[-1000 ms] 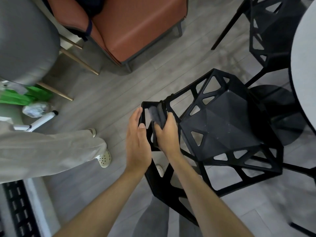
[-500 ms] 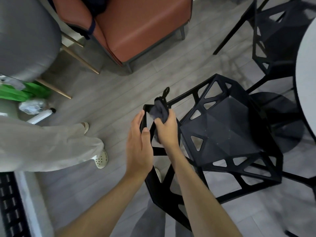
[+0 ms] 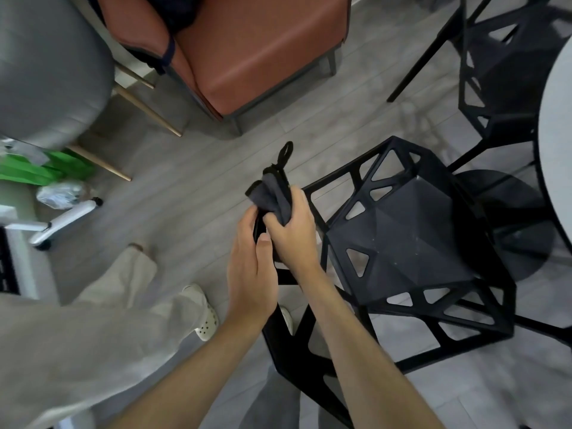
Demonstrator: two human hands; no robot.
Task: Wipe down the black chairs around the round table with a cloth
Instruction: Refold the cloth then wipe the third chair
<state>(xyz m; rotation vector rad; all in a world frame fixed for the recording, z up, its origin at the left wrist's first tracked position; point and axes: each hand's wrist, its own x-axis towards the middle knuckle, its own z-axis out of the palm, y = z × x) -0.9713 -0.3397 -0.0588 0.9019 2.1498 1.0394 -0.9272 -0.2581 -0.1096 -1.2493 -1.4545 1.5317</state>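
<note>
Clamped in the grip of the right hand [image 3: 289,233] is a dark grey cloth [image 3: 272,196], bunched in the curled fingers above the top edge of the backrest of the nearest black chair [image 3: 411,252]; a black hanging loop [image 3: 284,153] sticks up from the cloth's far end. Just beside it, the left hand [image 3: 250,267] reaches in with its fingertips at the lower part of the cloth, thumb lying alongside the right hand, though whether those fingers pinch the fabric or only touch it cannot be told. A second black chair [image 3: 498,72] stands farther off, next to the rim of the round table [image 3: 557,125] at the right edge. On the grey plank floor [image 3: 201,187] stand an orange-brown armchair [image 3: 253,44] and a grey seat [image 3: 46,66]. Another person's beige trouser leg [image 3: 93,329] and white perforated shoe [image 3: 204,314] are at the left.
</note>
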